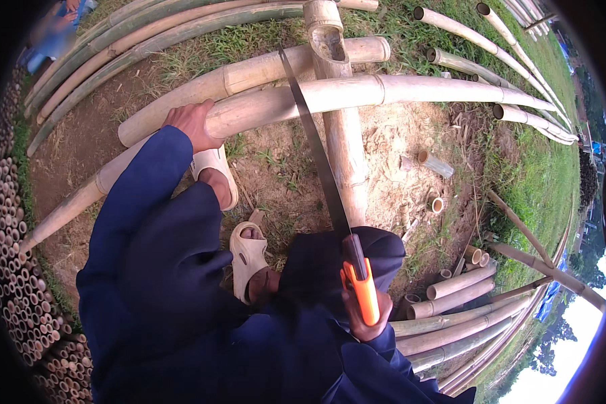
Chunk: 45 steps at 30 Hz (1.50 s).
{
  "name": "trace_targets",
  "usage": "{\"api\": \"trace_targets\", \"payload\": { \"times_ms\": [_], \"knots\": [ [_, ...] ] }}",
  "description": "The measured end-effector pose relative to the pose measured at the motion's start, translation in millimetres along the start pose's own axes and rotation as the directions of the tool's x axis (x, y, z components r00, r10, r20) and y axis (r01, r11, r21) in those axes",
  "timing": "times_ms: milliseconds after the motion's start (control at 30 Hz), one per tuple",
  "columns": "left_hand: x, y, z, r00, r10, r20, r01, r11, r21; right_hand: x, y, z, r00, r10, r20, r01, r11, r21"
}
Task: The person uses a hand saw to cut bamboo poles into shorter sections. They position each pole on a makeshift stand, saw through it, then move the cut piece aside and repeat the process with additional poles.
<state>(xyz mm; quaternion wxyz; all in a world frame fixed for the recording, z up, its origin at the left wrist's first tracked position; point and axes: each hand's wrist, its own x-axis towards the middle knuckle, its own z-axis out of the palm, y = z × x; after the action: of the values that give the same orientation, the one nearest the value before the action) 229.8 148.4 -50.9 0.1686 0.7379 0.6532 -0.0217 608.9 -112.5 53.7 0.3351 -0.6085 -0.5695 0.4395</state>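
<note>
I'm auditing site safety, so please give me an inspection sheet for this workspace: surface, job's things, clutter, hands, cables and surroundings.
Surface: bare soil with patches of grass.
Job's things: the saw, orange-handled, its blade passing in front of a pale pole; whether it touches cannot be told. The pole crosses a notched bamboo.
Clutter: short offcuts on the ground at right.
Hands: left hand on the pole's left end; right hand gripping the saw's handle.
Cables: nothing seen.
Surroundings: long poles at upper left and right; stacked bamboo, cut ends showing, at left.
</note>
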Motion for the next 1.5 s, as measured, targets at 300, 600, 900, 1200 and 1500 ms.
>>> {"api": "trace_targets", "payload": {
  "times_ms": [300, 600, 900, 1200, 1500],
  "knots": [
    [9, 3, -7, 0.999, 0.027, 0.035, -0.026, 0.999, -0.033, 91, 15, 33, 1.000, -0.016, -0.011, 0.017, 0.995, 0.100],
    [1, 10, 1, 1.000, -0.010, -0.026, 0.010, 1.000, -0.003, 56, -3, 11, 0.999, 0.050, 0.008, -0.050, 0.996, 0.072],
    [1, 7, -4, 0.999, -0.043, -0.002, 0.043, 0.999, 0.007, 148, -22, 46, 0.991, -0.116, -0.074, 0.121, 0.991, 0.064],
    [-2, 2, 0, 0.998, -0.054, 0.025, 0.054, 0.999, 0.002, 96, -8, 43, 0.999, 0.040, -0.011, -0.037, 0.987, 0.155],
    [3, 18, -3, 0.998, -0.066, 0.017, 0.066, 0.998, 0.013, 88, -3, 20, 0.993, 0.117, -0.007, -0.115, 0.985, 0.125]
  ]
}}
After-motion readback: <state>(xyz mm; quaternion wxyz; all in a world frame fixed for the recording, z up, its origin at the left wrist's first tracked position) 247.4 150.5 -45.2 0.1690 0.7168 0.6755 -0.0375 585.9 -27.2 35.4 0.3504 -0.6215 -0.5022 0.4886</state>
